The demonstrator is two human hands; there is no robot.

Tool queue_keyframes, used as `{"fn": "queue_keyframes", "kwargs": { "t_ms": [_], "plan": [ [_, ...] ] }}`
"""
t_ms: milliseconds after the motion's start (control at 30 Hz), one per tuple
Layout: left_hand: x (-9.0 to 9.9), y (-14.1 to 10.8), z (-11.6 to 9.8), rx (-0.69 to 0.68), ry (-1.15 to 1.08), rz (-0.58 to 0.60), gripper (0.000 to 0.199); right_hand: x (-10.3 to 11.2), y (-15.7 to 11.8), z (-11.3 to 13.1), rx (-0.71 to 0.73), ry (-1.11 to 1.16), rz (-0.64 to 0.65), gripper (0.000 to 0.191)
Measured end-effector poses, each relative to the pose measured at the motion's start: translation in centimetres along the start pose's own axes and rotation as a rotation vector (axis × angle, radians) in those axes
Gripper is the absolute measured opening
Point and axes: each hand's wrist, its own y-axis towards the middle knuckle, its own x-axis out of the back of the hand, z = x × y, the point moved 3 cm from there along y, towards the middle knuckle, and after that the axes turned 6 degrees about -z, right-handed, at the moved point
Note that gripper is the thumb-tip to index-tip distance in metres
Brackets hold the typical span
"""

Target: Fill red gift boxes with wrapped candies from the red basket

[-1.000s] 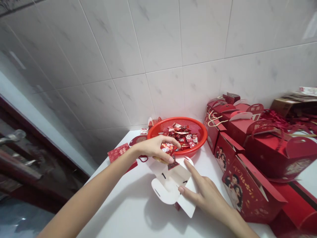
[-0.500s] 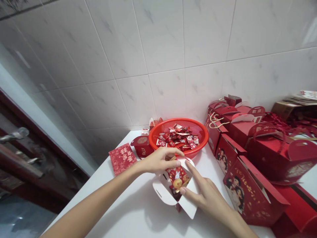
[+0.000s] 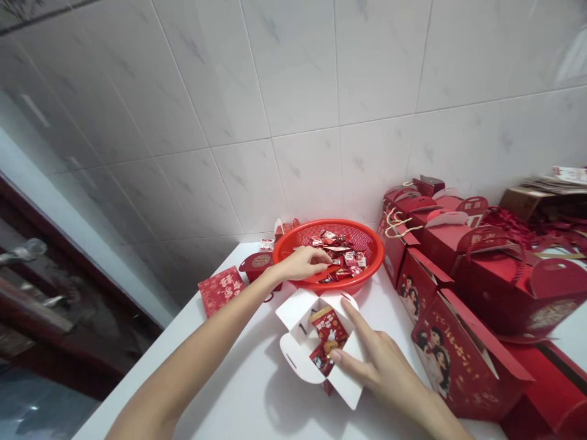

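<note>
1. The white table (image 3: 257, 397) runs along the tiled wall, and its right half is crowded with red gift boxes (image 3: 463, 360), handles up and packed close together (they look finished and parked out of the way).
2. The red basket (image 3: 362, 235) sits at the back against the wall, within arm's reach, and it holds a heap of small wrapped candies (image 3: 343, 253).
3. Just in front of the basket is the open box (image 3: 293, 351), its white flaps splayed flat so the mouth stays clear for loading. A red packet (image 3: 328, 325) with a cartoon print stands tilted inside, with other small red sweets beneath it.
4. The left hand (image 3: 302, 264) is over the near rim of the basket, fingers curled loosely down among the candies; whether it has hold of one, I cannot tell.
5. The right hand (image 3: 385, 366) rests on the box's right flap, forefinger stretched out along the edge and thumb touching the sweets inside, pinning the flap open and gripping nothing.
6. A flat red card (image 3: 220, 290) lies at the left, apart from the rest.
</note>
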Motion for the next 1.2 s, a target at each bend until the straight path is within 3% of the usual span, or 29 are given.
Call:
{"fn": "queue_keyframes", "kwargs": {
  "t_ms": [133,300,367,500,667,867,967,1200],
  "plan": [
    [-1.3,2.6,2.0,0.115,0.198,0.201,0.042,0.1,0.0,0.1,0.027,-0.038,-0.002,0.086],
    [-3.0,4.2,3.9,0.224,0.293,0.292,0.081,0.1,0.0,0.3,0.049,-0.044,-0.013,0.085],
    [-3.7,4.6,4.1,0.236,0.306,0.312,0.075,0.1,0.0,0.4,0.039,-0.026,-0.002,0.086],
    [-4.5,4.9,3.9,0.197,0.284,0.324,0.037,0.1,0.0,0.5,0.032,-0.031,0.008,0.086],
    [-3.9,4.4,3.4,0.137,0.184,0.266,0.01,0.2,-0.1,0.5,0.02,-0.031,0.011,0.086],
    [-2.1,3.0,3.3,0.109,0.062,0.136,0.018,0.2,-0.1,0.6,0.022,-0.018,0.013,0.085],
    [-1.8,2.8,3.8,0.127,0.065,0.133,0.017,0.1,0.0,0.4,0.019,-0.052,0.017,0.086],
    [-4.0,3.9,4.9,0.211,0.104,0.368,0.028,-0.1,0.0,0.0,0.044,-0.026,-0.001,0.084]
  ]
}}
